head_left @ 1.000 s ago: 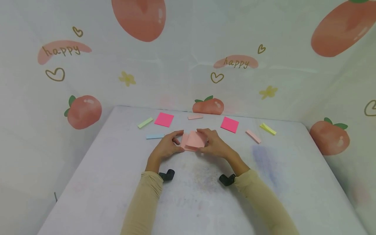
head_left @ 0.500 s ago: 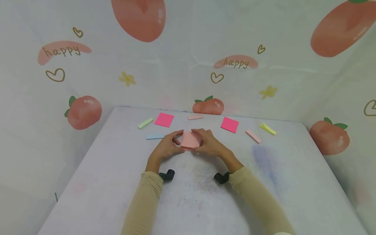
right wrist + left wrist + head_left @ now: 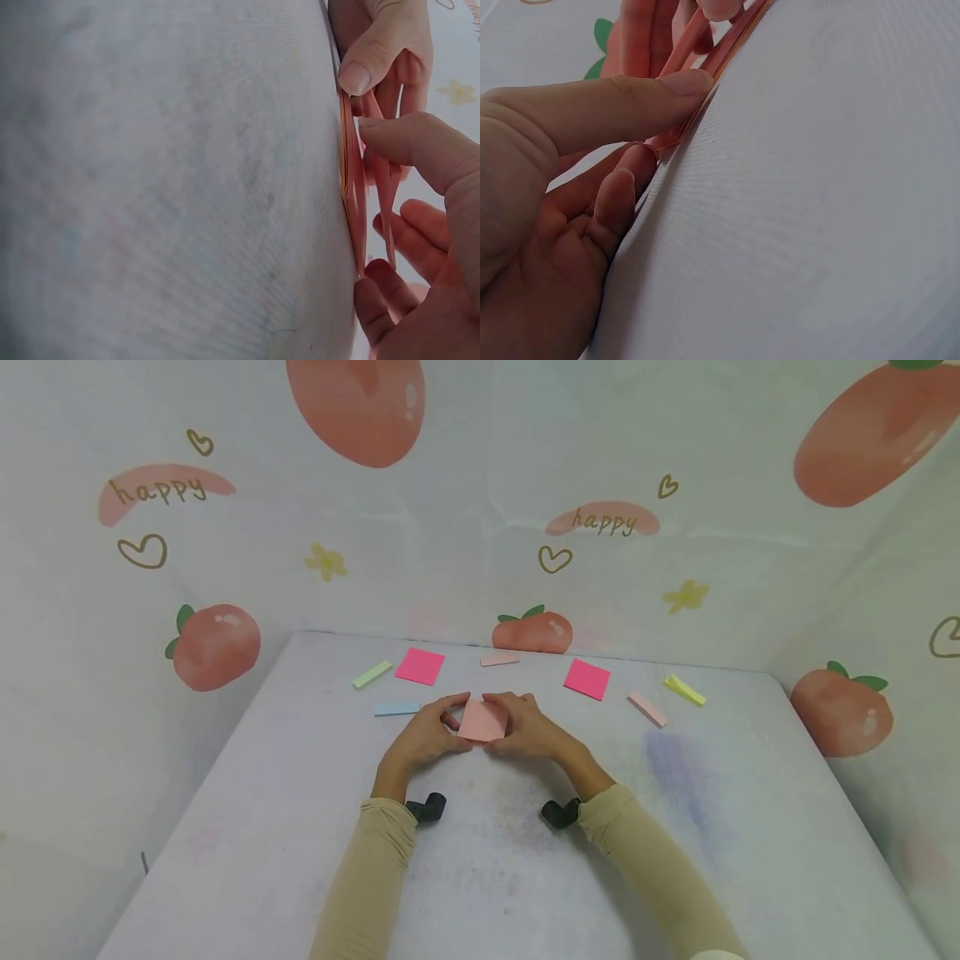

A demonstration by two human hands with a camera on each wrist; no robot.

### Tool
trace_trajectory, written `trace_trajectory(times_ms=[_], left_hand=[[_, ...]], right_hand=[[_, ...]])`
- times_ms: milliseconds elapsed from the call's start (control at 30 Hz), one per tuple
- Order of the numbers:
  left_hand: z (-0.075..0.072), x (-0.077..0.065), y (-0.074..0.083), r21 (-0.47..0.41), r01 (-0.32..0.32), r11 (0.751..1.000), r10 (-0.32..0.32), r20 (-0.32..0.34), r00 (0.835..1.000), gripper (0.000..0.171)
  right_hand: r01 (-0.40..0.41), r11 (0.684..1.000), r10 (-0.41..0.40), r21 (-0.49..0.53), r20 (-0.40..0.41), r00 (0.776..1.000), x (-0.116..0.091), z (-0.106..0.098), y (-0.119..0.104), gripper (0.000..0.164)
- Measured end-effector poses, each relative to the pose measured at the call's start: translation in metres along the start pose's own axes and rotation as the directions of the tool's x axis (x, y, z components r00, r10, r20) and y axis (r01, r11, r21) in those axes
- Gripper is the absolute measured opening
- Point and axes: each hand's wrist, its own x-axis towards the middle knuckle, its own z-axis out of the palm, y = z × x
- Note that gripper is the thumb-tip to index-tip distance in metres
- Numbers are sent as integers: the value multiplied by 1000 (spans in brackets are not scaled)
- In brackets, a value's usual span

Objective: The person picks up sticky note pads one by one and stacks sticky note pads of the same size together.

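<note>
A square light-pink sticky-note pad (image 3: 483,721) lies between both hands in the middle of the table. My left hand (image 3: 427,733) grips the lower layer along its left side, thumb at the near corner. From the right, my right hand (image 3: 536,731) holds the upper pink layer by its near and far edges. In the right wrist view this upper layer (image 3: 386,191) stands slightly apart from the lower stack (image 3: 354,225), which shows an orange edge. Seen from the left wrist, the left thumb (image 3: 682,82) presses the stack's edge close to the table. Fingers hide much of both layers.
Behind the hands lie two hot-pink square pads (image 3: 420,666) (image 3: 587,679). Narrow note strips lie around them: green (image 3: 372,674), blue (image 3: 397,709), pink (image 3: 498,660), another pink (image 3: 647,709) and yellow (image 3: 684,689). A printed cloth (image 3: 450,527) hangs behind the white table (image 3: 480,877).
The right hand has moved left, bringing the upper pink layer over the lower one, which it now almost wholly covers. The left hand has stayed in place.
</note>
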Motion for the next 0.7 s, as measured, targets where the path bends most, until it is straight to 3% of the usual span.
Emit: trace_trajectory(times_ms=[267,700], left_hand=[[0,0,0,21,-15,1000,15,-7,1000,84],[0,0,0,32,-16,999,16,-18,1000,79]], right_hand=[[17,999,-17,-36,1,1000,1,0,0,78],[-27,999,27,-26,8,1000,-1,-1,1,80]])
